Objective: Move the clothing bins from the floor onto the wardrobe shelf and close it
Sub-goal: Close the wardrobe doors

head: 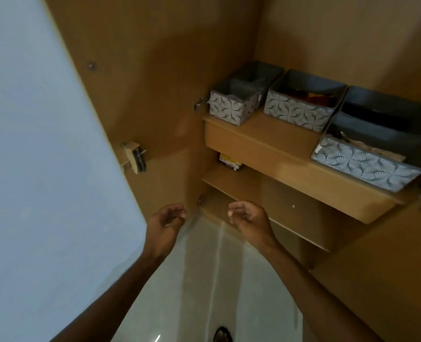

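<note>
Both hands free. Left hand and right hand hover side by side with a gap between them, fingers loosely curled, gripping nothing.

Three patterned bins are on the wardrobe shelf, up and right of the right hand:
- small bin: nearest, above the right hand
- middle bin: just right of the small bin, can't tell if they touch
- large bin: furthest right, front face at the shelf's front edge

A bare strip of shelf lies in front of the small and middle bins. The lower shelf edge runs just above the right fingertips, with a small box at its left end.

Left door stands open above the left hand. Right door stands open beyond the right forearm. Bare floor lies below both wrists.
</note>
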Available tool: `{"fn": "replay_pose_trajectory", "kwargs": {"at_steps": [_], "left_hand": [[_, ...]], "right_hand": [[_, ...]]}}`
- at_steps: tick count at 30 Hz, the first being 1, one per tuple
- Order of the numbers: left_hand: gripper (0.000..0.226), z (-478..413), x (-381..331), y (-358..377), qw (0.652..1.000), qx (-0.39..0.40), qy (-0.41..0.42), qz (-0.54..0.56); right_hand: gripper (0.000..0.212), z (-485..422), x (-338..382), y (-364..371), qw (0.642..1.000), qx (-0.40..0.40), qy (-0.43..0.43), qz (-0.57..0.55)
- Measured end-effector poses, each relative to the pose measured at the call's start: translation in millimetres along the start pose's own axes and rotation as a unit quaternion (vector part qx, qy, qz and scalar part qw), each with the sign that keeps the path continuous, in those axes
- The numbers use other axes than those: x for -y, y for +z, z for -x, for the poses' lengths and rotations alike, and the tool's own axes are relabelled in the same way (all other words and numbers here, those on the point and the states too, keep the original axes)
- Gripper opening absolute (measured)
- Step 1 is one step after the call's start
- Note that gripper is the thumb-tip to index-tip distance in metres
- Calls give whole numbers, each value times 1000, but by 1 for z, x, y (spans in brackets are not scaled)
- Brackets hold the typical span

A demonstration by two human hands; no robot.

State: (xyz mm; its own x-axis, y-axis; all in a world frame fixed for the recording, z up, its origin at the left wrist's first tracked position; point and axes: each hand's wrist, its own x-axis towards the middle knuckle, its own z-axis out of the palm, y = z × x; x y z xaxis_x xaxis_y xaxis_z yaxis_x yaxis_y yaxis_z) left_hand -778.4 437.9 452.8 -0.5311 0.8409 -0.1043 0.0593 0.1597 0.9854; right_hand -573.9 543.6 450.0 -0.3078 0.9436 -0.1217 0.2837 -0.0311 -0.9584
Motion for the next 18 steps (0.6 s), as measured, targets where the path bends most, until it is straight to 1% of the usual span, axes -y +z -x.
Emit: {"fn": "replay_pose_trajectory", "kwargs": {"at_steps": [6, 11, 13, 15, 18], "left_hand": [[25, 64, -6, -17, 998, 41, 37, 1], [25, 118, -21, 5, 994, 88, 59, 28], [23, 139, -25, 22, 990, 123, 67, 35], [23, 163, -29, 46, 981, 175, 76, 27], [23, 199, -37, 84, 968, 233, 87, 25]], "right_hand": [[6, 90, 11, 2, 999, -52, -17, 1], [4, 176, 15, -26, 995, -93, -10, 33], [5, 207, 14, -47, 992, -115, -10, 50], [4, 243, 10, -76, 987, -153, -4, 44], [5, 291, 2, -116, 978, -204, 15, 39]]}}
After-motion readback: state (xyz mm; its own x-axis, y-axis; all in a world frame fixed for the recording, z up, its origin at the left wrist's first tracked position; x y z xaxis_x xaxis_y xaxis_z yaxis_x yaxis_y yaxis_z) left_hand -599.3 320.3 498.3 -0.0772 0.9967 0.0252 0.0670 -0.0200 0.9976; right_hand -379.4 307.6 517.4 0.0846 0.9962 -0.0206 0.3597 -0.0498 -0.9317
